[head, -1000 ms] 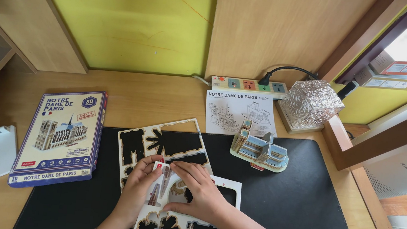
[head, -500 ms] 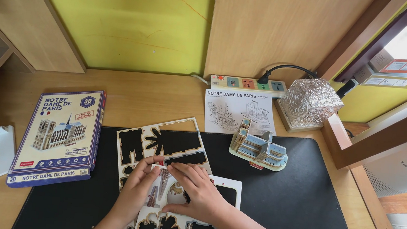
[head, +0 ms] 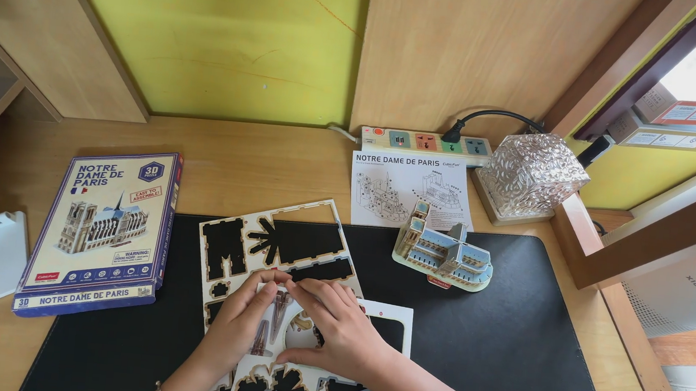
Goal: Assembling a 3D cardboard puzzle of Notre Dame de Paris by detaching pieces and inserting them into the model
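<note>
Wooden desk (head: pixel 283 159) with a black mat (head: pixel 504 338), backed by a yellow-green panel. On the mat's near edge lies a white puzzle sheet (head: pixel 387 322) of punched card pieces; both hands rest on it. Left hand (head: pixel 240 325) curled, fingertips pinching a narrow upright piece at the sheet's top edge. Right hand (head: pixel 339 331) lies flat beside it, fingers pressed down on the sheet, touching the left fingertips. Just beyond the hands, a second sheet (head: pixel 279 244), mostly emptied, dark gaps showing. Farther right of the right hand, a small part-built cathedral model (head: pixel 443 254) stands on the mat. Beyond it, an instruction leaflet (head: pixel 391 187), a faceted glass lamp (head: pixel 530 175) and a power strip (head: pixel 421 140). Well left of the left hand, the puzzle box (head: pixel 102 231) lies flat.
</note>
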